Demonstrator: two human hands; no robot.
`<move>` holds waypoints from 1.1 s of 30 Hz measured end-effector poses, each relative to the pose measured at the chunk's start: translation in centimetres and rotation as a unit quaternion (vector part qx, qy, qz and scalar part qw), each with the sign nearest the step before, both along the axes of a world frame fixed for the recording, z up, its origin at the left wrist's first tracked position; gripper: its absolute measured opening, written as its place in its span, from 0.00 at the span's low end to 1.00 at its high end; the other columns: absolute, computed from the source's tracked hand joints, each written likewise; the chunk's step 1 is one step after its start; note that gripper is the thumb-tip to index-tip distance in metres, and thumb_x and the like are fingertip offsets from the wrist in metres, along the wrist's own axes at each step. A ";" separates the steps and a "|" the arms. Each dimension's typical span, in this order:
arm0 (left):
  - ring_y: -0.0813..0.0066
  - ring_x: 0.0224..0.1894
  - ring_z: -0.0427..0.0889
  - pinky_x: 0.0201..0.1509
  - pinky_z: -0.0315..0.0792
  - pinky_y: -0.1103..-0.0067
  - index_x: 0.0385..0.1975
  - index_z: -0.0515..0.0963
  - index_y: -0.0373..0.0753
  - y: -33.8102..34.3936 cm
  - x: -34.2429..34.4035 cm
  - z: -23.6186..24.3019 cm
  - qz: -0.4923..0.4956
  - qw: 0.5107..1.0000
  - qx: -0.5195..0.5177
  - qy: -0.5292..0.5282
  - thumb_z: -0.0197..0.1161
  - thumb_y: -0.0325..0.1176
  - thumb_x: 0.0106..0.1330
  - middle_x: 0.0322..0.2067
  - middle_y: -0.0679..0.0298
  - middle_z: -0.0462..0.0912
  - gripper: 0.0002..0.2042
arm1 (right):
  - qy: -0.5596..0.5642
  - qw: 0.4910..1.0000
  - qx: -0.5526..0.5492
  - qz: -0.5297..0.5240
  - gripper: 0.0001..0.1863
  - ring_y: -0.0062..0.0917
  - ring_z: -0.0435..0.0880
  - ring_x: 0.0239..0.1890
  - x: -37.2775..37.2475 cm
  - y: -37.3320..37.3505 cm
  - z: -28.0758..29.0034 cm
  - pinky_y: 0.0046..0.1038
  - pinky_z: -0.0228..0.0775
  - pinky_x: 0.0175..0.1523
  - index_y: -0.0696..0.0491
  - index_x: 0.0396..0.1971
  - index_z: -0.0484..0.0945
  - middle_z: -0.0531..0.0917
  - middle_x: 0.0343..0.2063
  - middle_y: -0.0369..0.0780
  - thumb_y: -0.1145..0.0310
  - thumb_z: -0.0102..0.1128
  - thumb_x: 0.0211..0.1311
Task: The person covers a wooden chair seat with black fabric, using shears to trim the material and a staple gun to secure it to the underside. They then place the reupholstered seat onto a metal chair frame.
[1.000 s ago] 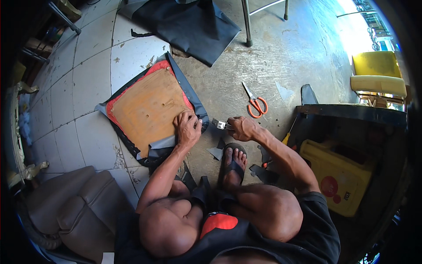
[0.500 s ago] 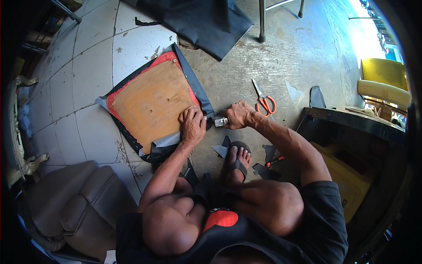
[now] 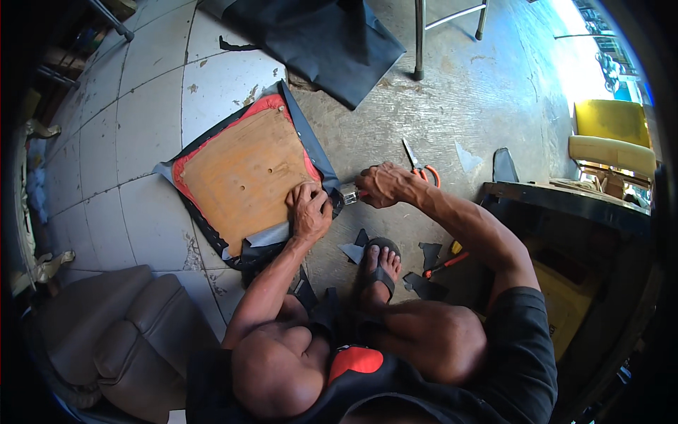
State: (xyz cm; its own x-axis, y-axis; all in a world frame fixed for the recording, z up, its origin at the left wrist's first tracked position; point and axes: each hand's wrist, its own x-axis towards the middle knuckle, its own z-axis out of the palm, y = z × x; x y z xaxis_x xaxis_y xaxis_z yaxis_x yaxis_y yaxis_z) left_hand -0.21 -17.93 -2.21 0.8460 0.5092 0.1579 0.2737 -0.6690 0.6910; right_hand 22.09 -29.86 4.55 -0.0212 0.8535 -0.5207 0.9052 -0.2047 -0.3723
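A square seat panel lies underside up, showing its bare wooden board. Red padding rims the board, and a black cover is folded round its edges. My left hand rests on the board's near right edge with fingers curled and pressed against the cover. Just to its right, my right hand is closed round wide-jawed pliers with a silver head and a bit of red handle showing. The pliers' head meets the cover at the panel's right corner; whether it grips the fabric is hard to see.
Orange-handled scissors lie beyond my right forearm. Dark scraps and a red-handled tool lie near my sandalled foot. Black sheet material is spread at the back. Brown cushions stand left, a dark wooden frame right.
The view has shifted slightly. My right hand is turned a little, showing more of the pliers' red handle, and its forearm covers more of the scissors. My left hand stays on the panel edge.
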 end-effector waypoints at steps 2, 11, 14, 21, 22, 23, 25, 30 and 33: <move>0.56 0.55 0.74 0.61 0.60 0.57 0.30 0.80 0.41 -0.2 -0.5 0.3 -0.016 1.000 -0.003 0.019 0.68 0.31 0.56 0.44 0.61 0.77 0.06 | -0.057 0.997 -0.035 0.049 0.19 0.47 0.88 0.35 -0.3 1.0 -1.5 0.46 0.81 0.43 0.52 0.37 0.85 0.87 0.30 0.48 0.50 0.64 0.59; 0.56 0.60 0.72 0.63 0.59 0.55 0.27 0.80 0.41 0.2 -0.3 0.2 -0.035 0.999 0.029 0.004 0.68 0.32 0.58 0.48 0.58 0.77 0.04 | 0.002 0.991 -0.112 0.066 0.19 0.42 0.90 0.42 1.8 3.1 1.3 0.41 0.81 0.50 0.50 0.43 0.85 0.89 0.37 0.46 0.50 0.64 0.63; 0.54 0.60 0.72 0.64 0.58 0.56 0.26 0.81 0.38 0.3 -0.6 0.2 -0.039 0.999 0.027 -0.005 0.69 0.31 0.57 0.50 0.56 0.77 0.05 | 0.061 0.996 -0.043 0.042 0.20 0.43 0.89 0.39 2.7 2.9 1.3 0.42 0.81 0.48 0.50 0.48 0.83 0.89 0.35 0.45 0.52 0.66 0.62; 0.54 0.62 0.71 0.64 0.58 0.54 0.30 0.81 0.40 0.0 -0.1 0.4 -0.077 0.996 0.037 0.001 0.68 0.32 0.60 0.56 0.54 0.76 0.05 | -0.012 0.997 -0.036 0.071 0.23 0.49 0.89 0.36 2.2 4.4 -1.4 0.45 0.82 0.45 0.50 0.35 0.88 0.87 0.29 0.52 0.44 0.63 0.57; 0.54 0.63 0.71 0.64 0.58 0.54 0.30 0.81 0.40 0.5 -0.4 0.1 -0.075 0.995 0.059 -0.002 0.68 0.32 0.60 0.58 0.54 0.76 0.05 | -0.025 0.996 0.022 0.077 0.23 0.49 0.89 0.33 1.9 4.7 -2.1 0.44 0.81 0.45 0.51 0.29 0.87 0.87 0.25 0.51 0.44 0.62 0.57; 0.54 0.63 0.71 0.64 0.58 0.54 0.31 0.81 0.41 0.7 -0.6 -0.2 -0.080 0.994 0.073 -0.008 0.68 0.32 0.60 0.59 0.55 0.75 0.04 | -0.027 0.996 0.007 0.080 0.24 0.48 0.89 0.34 1.8 4.8 -2.2 0.44 0.81 0.46 0.52 0.30 0.87 0.87 0.26 0.51 0.44 0.62 0.56; 0.58 0.63 0.73 0.65 0.57 0.54 0.31 0.81 0.41 0.1 -1.5 -0.2 -0.076 0.993 0.088 -0.014 0.68 0.32 0.60 0.59 0.59 0.77 0.04 | -0.043 0.992 -0.034 0.113 0.20 0.46 0.89 0.35 1.8 4.9 -1.4 0.45 0.80 0.45 0.52 0.37 0.86 0.88 0.30 0.47 0.50 0.64 0.59; 0.65 0.59 0.77 0.65 0.56 0.55 0.33 0.81 0.39 0.2 -0.8 -0.2 -0.100 0.991 0.088 -0.019 0.67 0.30 0.61 0.50 0.66 0.83 0.04 | 0.020 0.997 0.022 0.075 0.23 0.45 0.90 0.38 3.9 5.6 -0.5 0.43 0.81 0.47 0.49 0.41 0.84 0.87 0.31 0.49 0.44 0.61 0.63; 0.64 0.59 0.76 0.65 0.56 0.55 0.35 0.81 0.39 0.3 -0.7 -0.3 -0.104 0.991 0.087 -0.016 0.67 0.31 0.61 0.51 0.65 0.83 0.05 | -0.061 0.993 -0.015 0.097 0.23 0.46 0.89 0.36 3.2 7.1 -1.4 0.43 0.81 0.45 0.49 0.39 0.86 0.87 0.29 0.48 0.44 0.62 0.60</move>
